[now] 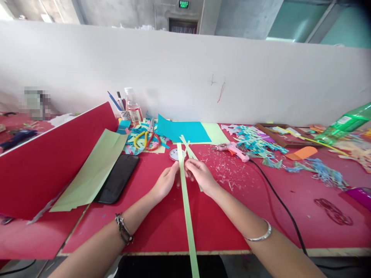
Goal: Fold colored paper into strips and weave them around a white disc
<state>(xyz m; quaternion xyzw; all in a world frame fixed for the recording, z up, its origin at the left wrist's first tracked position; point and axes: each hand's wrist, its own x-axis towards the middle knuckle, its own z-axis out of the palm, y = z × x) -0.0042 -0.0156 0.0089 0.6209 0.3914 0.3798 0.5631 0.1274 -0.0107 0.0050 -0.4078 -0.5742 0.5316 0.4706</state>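
White partition (pixel 179 65) along the far edge of a red tabletop (pixel 156 231). Above the partition, grey concrete wall (pixel 243 17), with a lit green exit sign (pixel 184 4) over a dark opening (pixel 183 27); above its right part, greenish panes (pixel 292 19); above its left end, pale brightness.

The pale green strip (pixel 187 210) runs off the bottom edge, the green bottle (pixel 349 121) off the right; an object (pixel 37 103) at left is pixelated beyond recognition.

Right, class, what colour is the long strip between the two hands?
Pale green; the long strip shows in the head view.
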